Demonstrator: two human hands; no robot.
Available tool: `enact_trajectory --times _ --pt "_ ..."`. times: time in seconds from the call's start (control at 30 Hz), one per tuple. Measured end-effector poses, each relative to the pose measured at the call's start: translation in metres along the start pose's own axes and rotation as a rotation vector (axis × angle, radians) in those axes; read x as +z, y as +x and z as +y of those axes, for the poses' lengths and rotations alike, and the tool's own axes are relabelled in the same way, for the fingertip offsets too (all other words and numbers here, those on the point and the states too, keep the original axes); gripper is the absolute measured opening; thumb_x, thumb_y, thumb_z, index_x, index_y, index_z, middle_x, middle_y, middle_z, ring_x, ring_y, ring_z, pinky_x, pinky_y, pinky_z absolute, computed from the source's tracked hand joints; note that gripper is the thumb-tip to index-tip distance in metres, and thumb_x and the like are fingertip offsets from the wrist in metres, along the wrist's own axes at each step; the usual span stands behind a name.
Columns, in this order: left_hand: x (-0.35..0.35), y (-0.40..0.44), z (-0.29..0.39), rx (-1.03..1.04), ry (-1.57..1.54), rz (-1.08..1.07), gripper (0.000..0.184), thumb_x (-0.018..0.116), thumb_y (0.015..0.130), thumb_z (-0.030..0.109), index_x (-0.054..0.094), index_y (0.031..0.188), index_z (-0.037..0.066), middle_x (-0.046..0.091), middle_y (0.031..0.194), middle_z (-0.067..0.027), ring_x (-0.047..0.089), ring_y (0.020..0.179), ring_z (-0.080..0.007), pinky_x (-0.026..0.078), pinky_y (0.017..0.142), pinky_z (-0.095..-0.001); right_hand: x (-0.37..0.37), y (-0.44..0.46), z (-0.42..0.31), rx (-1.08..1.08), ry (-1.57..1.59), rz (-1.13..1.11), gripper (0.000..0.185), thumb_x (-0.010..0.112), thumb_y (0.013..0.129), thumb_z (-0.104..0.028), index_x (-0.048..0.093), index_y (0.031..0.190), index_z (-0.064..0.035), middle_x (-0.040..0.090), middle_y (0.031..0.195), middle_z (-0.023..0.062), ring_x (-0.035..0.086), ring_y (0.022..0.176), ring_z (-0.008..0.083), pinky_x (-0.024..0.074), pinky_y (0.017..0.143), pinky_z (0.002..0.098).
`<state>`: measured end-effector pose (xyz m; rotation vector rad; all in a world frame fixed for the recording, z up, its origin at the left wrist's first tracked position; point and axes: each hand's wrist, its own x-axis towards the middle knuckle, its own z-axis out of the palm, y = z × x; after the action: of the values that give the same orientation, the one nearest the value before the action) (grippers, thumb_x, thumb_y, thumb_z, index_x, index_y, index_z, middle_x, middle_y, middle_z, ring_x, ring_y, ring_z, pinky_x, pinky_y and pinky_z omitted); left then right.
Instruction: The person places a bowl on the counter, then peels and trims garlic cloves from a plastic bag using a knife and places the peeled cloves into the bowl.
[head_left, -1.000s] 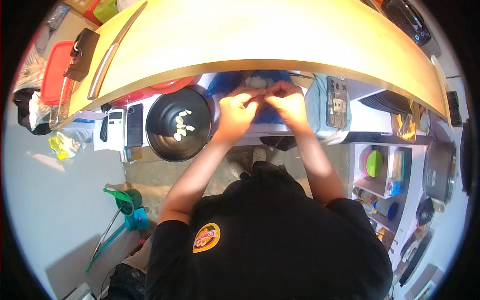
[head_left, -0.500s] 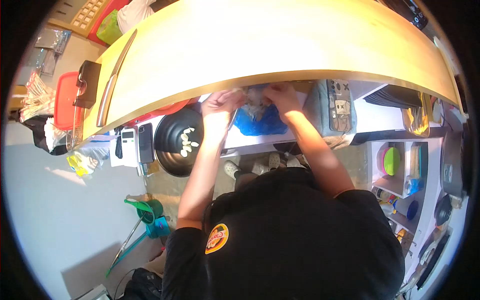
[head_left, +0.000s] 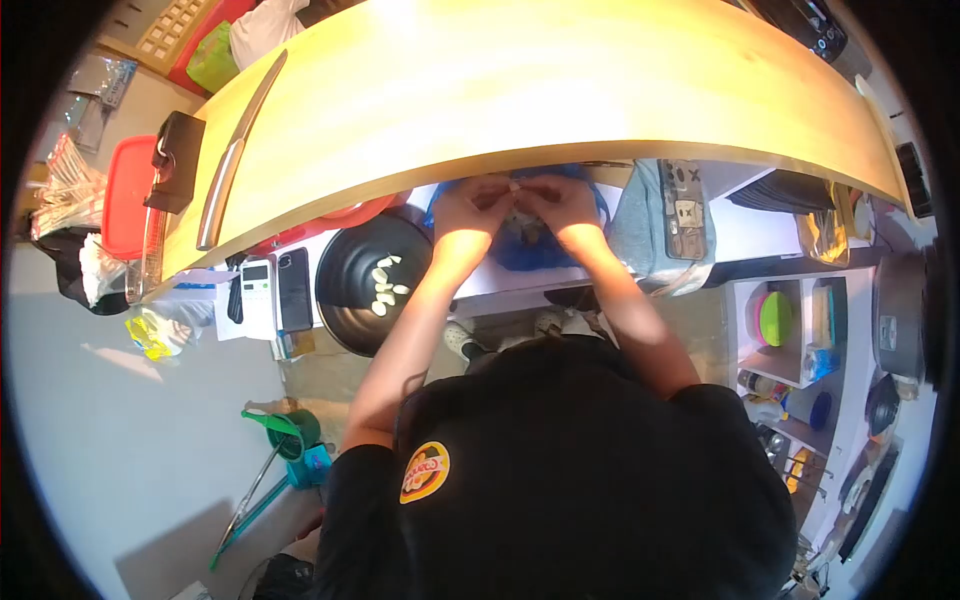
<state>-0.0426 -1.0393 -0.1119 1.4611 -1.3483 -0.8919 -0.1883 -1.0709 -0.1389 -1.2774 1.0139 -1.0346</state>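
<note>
Both hands meet above a blue plastic bag [head_left: 525,256], under the front edge of the wooden counter [head_left: 480,95]. My left hand [head_left: 472,212] is closed, its fingertips pinching a small pale garlic clove [head_left: 515,188]. From the other side, my right hand [head_left: 562,206] pinches at the same clove with bent fingers. Pale, papery bits that look like garlic skins show in the bag below. Beside my left forearm sits a black round pan or bowl [head_left: 338,285] with several peeled white cloves [head_left: 382,287] in it.
A knife [head_left: 232,160] lies on the counter's left end beside a black box [head_left: 180,160]. A calculator [head_left: 257,287] and dark phone [head_left: 293,290] sit left of the pan. To the right are a grey cloth [head_left: 638,225] and a patterned phone [head_left: 685,212]. Open shelves [head_left: 735,330] stand lower right.
My hands have come closer together, fingertips now meeting over the bag; before, they were apart. The view has shifted slightly. The cloves in the pan look the same.
</note>
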Motion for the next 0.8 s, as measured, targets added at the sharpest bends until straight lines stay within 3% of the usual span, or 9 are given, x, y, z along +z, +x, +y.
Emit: enact_trajectory --times 0.3,0.4,0.6,0.8 --pt "0.002 -0.003 0.008 0.118 0.039 -0.009 0.021 0.066 0.074 0.014 0.066 0.089 -0.001 0.067 0.076 -0.0133 0.065 0.070 -0.0146 0.050 0.066 -0.0244 0.011 -0.023 -0.019 -0.176 -0.141 0.227 0.015 0.066 0.078 -0.007 0.065 0.089 0.0028 0.067 0.078 0.0098 0.063 0.074 0.0113 0.0485 0.066 0.0226" --pt "-0.001 -0.005 0.017 0.111 0.057 -0.056 0.022 0.066 0.073 0.016 0.067 0.088 0.000 0.067 0.078 -0.0143 0.065 0.070 -0.0158 0.051 0.066 -0.0251 0.006 -0.024 -0.015 -0.252 -0.154 0.209 0.013 0.066 0.076 -0.005 0.066 0.088 0.0009 0.067 0.077 0.0091 0.062 0.073 0.0108 0.0483 0.065 0.0231" --pt "-0.003 -0.007 0.015 0.146 0.071 -0.106 0.021 0.066 0.071 0.016 0.067 0.087 0.002 0.066 0.078 -0.0144 0.065 0.068 -0.0166 0.051 0.064 -0.0256 -0.003 -0.026 -0.028 -0.366 -0.542 0.153 0.014 0.066 0.074 -0.004 0.067 0.088 -0.0028 0.066 0.076 0.0108 0.063 0.067 0.0150 0.0488 0.063 0.0253" --pt "0.000 -0.015 0.016 0.118 0.062 -0.097 0.018 0.066 0.071 0.013 0.067 0.084 0.001 0.066 0.074 -0.0121 0.063 0.065 -0.0143 0.050 0.062 -0.0253 -0.008 -0.026 -0.030 -0.357 -0.584 0.074 0.014 0.067 0.073 -0.005 0.066 0.086 -0.0023 0.066 0.077 0.0113 0.063 0.066 0.0158 0.0492 0.063 0.0257"
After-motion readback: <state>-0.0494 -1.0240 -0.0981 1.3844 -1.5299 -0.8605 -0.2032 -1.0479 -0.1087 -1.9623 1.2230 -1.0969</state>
